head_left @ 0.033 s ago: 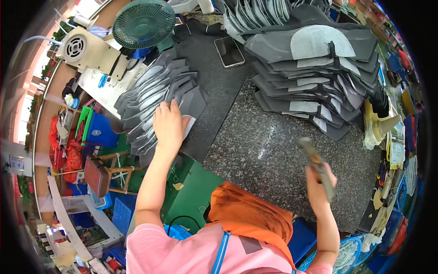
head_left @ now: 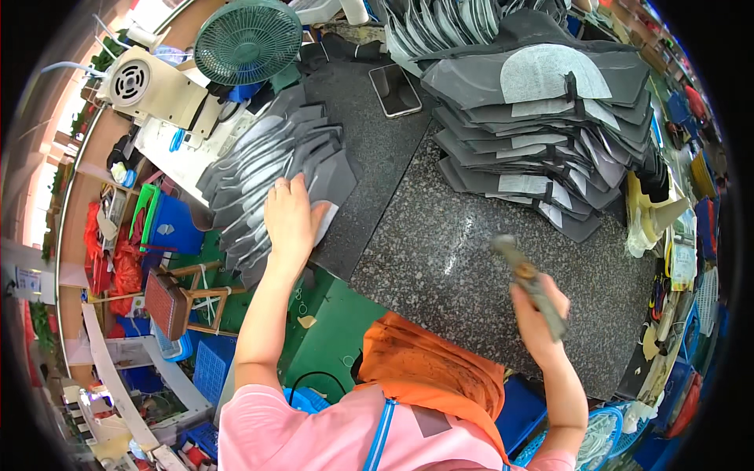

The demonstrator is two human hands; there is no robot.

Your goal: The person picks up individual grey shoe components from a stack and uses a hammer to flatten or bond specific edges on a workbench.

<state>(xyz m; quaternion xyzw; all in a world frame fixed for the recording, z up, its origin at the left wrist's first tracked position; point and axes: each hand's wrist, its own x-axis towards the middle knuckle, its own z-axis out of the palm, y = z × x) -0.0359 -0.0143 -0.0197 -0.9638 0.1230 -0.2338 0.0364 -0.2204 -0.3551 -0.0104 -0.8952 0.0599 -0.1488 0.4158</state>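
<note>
On the left side of the table, a fanned row of dark grey cut pieces overlaps, several with pale grey patches. My left hand lies on the near part of this row, its thumb spread apart from the fingers beside a white-cornered piece. My right hand is closed around a long grey metal tool with a brown spot near its middle. Motion blurs the tool, so its exact kind is unclear. It is held above the speckled stone tabletop, apart from the pieces.
A tall stack of similar dark pieces stands at the back right, with more standing upright behind it. A phone lies at the back middle. At the far left are a green fan and a cream sewing machine. An orange cloth covers my lap.
My right hand and the metal tool have moved a little to the left. My left hand stays almost in place on the fanned pieces.
</note>
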